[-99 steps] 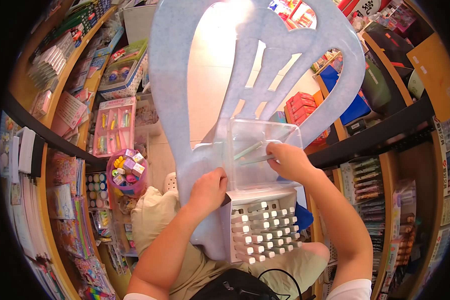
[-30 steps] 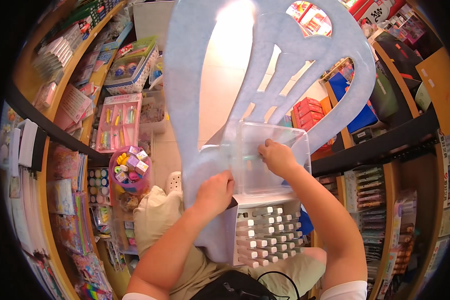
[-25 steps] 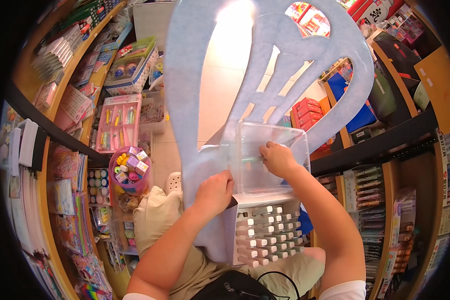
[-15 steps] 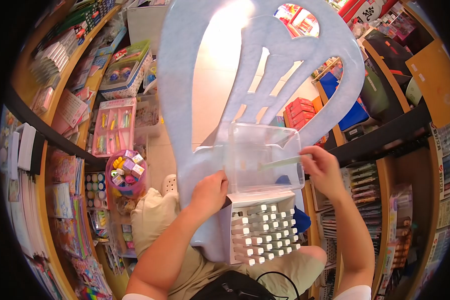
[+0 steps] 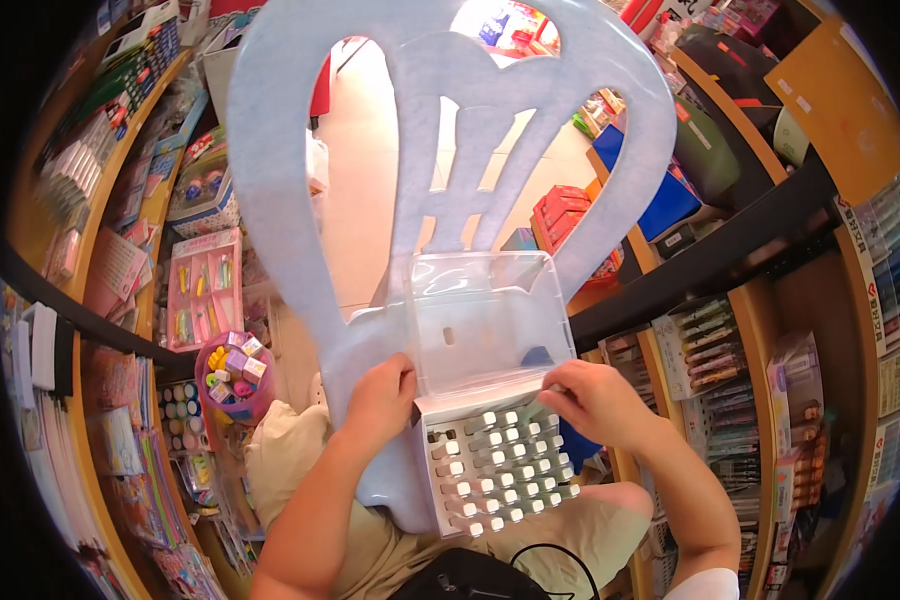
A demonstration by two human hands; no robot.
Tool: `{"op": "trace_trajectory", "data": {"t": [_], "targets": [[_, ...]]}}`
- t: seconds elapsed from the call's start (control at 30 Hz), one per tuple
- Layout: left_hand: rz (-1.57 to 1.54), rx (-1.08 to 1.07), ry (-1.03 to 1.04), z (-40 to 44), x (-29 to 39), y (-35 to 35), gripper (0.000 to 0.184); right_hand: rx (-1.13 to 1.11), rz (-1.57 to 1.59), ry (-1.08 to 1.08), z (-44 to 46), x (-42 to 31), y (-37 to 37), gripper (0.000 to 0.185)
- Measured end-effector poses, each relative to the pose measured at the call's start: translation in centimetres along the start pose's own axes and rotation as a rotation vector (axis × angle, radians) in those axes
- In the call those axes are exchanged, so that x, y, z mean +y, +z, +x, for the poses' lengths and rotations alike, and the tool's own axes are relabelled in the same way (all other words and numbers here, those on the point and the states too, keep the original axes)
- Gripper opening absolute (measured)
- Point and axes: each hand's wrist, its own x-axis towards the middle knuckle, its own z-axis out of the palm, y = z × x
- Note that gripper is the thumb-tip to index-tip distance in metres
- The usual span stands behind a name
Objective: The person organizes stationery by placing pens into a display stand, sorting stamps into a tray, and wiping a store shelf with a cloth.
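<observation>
Pinching what seems a pen [image 5: 537, 408], the right hand [image 5: 597, 402] sits at the box's [image 5: 470, 400] far right corner; capped pens [image 5: 507, 481] stand endwise to its near left. The left hand [image 5: 378, 400] curls beside the far left corner, grip unclear.

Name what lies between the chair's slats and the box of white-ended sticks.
The head view shows a clear plastic container between the slats and the box.
</observation>
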Motion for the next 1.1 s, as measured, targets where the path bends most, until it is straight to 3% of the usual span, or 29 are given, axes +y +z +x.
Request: {"op": "trace_trajectory", "data": {"t": [0.27,0.43,0.53,0.63,0.73,0.83,0.93,1.03,1.1], "targets": [[-0.023,0.031,0.05,0.1,-0.2,0.2,0.015,0.105,-0.109,-0.041,-0.5,0.4,2.3,0.017],[-0.056,0.014,0.035,0.0,0.1,0.1,0.015,-0.041,-0.252,-0.09,-1.2,0.1,3.2,0.015],[-0.04,0.021,0.037,0.0,0.1,0.2,0.015,-0.017,-0.217,-0.117,-1.2,0.3,3.1,0.013],[-0.023,0.062,0.101,0.3,-0.6,0.5,0.015,-0.024,-0.061,0.078,-0.8,-0.5,2.6,0.011],[0.006,0.006,0.011,0.0,0.5,-0.2,0.016,-0.016,-0.019,0.061,-0.7,-0.3,2.7,0.009],[-0.014,0.039,0.072,0.2,-0.3,0.2,0.016,-0.047,-0.043,0.073,-0.6,-0.4,2.5,0.009],[-0.001,0.037,0.074,0.3,-0.5,0.3,0.016,0.1,-0.002,-0.023,-1.0,-0.1,2.5,0.009],[0.027,0.043,0.072,0.3,-0.5,0.2,0.016,0.155,0.003,0.044,-2.3,-0.4,1.8,0.015],[0.025,0.047,0.057,0.0,-0.3,0.0,0.017,0.226,-0.021,-0.119,-3.2,-0.7,2.4,0.023]]}}
